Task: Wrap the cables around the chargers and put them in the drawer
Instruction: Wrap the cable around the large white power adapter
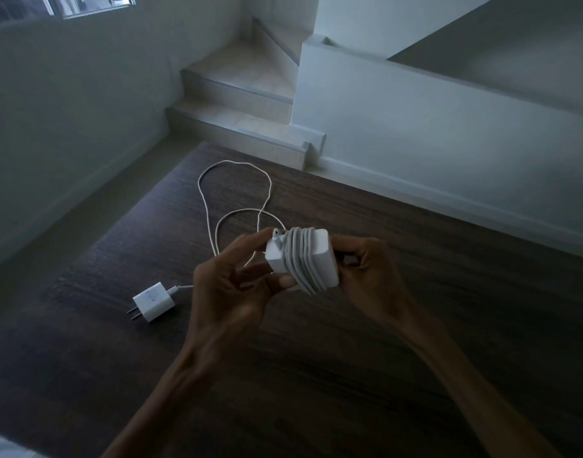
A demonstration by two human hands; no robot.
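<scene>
A large white charger [320, 256] is held above the dark wooden table [415, 292], its white cable wound around it in several tight turns. My left hand [230, 285] grips its left end, with the cable's plug tip under the thumb and fingertips. My right hand [369, 269] holds its right side. A smaller white charger [154, 302] with two prongs lies flat on the table to the left. Its loose white cable [217, 200] runs away from it in open loops toward the table's far edge, partly hidden behind my left hand.
Tiled stair steps [237, 94] rise beyond the table's far edge, beside a low white wall [415, 127]. A grey wall [69, 110] stands at the left. No drawer is in view.
</scene>
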